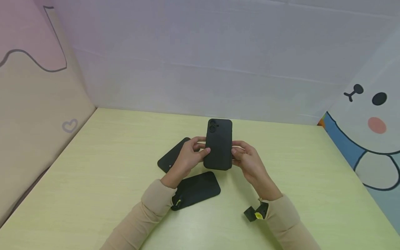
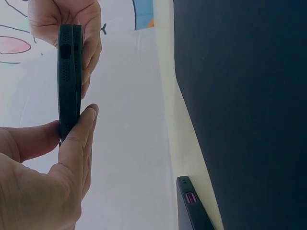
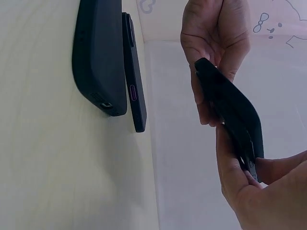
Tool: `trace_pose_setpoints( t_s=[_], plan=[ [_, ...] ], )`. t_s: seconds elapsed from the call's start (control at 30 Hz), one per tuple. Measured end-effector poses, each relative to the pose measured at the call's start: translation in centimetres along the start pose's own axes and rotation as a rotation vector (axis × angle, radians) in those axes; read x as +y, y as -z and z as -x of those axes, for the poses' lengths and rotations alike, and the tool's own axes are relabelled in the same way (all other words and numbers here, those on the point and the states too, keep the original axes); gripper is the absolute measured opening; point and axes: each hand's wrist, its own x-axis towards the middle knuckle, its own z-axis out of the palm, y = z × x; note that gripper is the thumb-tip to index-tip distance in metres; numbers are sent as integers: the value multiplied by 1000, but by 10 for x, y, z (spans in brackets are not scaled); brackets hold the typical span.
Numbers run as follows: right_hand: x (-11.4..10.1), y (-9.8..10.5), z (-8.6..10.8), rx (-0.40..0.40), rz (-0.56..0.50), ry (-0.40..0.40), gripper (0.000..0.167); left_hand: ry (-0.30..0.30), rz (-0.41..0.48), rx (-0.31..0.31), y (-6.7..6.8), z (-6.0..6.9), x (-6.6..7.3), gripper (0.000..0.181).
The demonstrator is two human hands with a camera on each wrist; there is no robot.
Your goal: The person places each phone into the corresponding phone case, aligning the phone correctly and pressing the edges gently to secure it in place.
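Observation:
A black phone case (image 1: 219,144) with a camera cutout is held up above the table, its back towards the head view. My left hand (image 1: 191,155) pinches its left edge, thumb over the back and fingers behind. On the opposite edge, my right hand (image 1: 248,160) pinches it with thumb and fingers. Seen edge-on in the left wrist view, the case (image 2: 68,76) shows a port hole and speaker holes, with a second thin dark layer against it. A narrow gap between the layers shows in the right wrist view, near the right hand (image 3: 268,191).
Behind the left forearm lies a dark phone-shaped slab (image 1: 173,155). A thicker black one (image 1: 198,189) lies nearer, partly under the left sleeve. A small black block (image 1: 250,214) shows by the right cuff. Printed cloth walls (image 1: 218,69) border the pale table (image 1: 109,156).

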Motion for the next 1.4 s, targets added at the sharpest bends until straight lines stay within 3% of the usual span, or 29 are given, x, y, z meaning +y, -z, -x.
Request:
trace_pose_setpoints(
  t_s=[0.3, 0.83, 1.13, 1.4],
  plan=[
    [-2, 1, 0, -44, 3, -4, 31, 2, 6, 10, 0, -1, 0, 42],
    [-1, -3, 3, -12, 29, 31, 21, 16, -13, 21, 0, 1, 0, 40],
    [0, -3, 3, 32, 9, 24, 13, 23, -27, 13, 0, 1, 0, 42],
    [1, -4, 2, 99, 13, -2, 16, 11, -45, -21, 0, -1, -2, 40]
  ],
)
